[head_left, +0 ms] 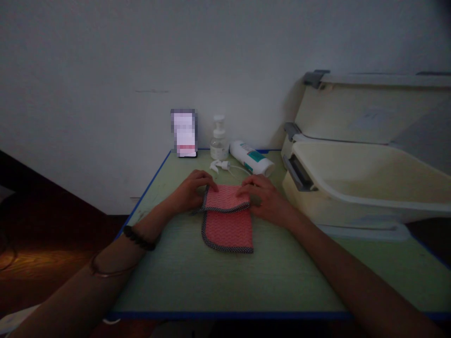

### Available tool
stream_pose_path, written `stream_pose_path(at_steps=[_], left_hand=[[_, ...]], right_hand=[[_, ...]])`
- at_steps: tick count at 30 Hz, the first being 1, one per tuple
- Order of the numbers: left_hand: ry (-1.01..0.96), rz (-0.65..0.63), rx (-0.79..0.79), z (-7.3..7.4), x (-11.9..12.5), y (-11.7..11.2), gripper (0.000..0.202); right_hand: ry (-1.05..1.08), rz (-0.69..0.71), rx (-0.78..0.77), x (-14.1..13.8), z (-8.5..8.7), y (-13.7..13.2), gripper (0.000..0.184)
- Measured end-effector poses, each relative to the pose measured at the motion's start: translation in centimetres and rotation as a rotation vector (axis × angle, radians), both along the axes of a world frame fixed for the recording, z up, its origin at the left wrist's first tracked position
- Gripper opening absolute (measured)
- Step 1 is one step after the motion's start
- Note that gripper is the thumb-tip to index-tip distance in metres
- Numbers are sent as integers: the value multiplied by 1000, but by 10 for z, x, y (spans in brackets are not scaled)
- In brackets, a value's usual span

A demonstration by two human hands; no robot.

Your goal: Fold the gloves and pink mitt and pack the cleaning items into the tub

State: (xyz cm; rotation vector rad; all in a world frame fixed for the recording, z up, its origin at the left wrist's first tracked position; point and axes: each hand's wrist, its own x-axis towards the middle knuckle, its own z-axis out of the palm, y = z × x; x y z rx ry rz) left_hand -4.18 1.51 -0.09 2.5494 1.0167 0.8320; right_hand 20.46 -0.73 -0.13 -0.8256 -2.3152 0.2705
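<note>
A pink cloth (228, 231) with a dark checked border lies on the table in front of me, its upper part folded over toward me. At the cloth's far left corner, my left hand (193, 191) is closed on the edge, the fingertips resting on the pink fabric. My right hand (267, 199) grips the far right side of the folded part, fingers bent over it. The undersides of both hands are hidden. Just beyond the cloth lies a white spray nozzle (220, 165) with a thin tube.
Behind the nozzle are a clear pump bottle (219, 143), standing, and a white bottle with a green label (252, 158), lying on its side. A phone (185, 134) leans on the wall. To the right sits a cream storage box (317, 206), lid raised. The green table (225, 286) has blue edges.
</note>
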Motion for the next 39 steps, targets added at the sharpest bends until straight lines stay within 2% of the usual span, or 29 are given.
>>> stream_pose_path(at_steps=[4, 7, 12, 14, 18, 23, 30, 35, 39], left_hand=[[61, -142, -82, 7, -1, -8, 8], [161, -236, -141, 5, 1, -5, 10], [133, -2, 85, -5, 4, 10, 18], [65, 28, 125, -4, 4, 11, 16], [-8, -51, 75, 3, 3, -1, 14], [-68, -103, -39, 7, 0, -6, 7], [-44, -174, -162, 8, -4, -3, 10], [25, -203, -207, 10, -6, -4, 16], [73, -244, -272, 11, -11, -4, 26]], right_hand=[[-145, 116, -214, 3, 5, -7, 21], [-248, 108, -299, -1, 1, -8, 19], [-194, -161, -133, -15, -7, 2, 23], [-102, -193, -100, -18, -8, 5, 25], [110, -119, -80, -14, -7, 1, 28], [113, 9, -83, -6, -4, -4, 22], [-34, 132, -95, -5, 5, -9, 19], [-228, 134, -67, 0, 13, -12, 18], [-335, 129, -43, 0, 18, -16, 11]])
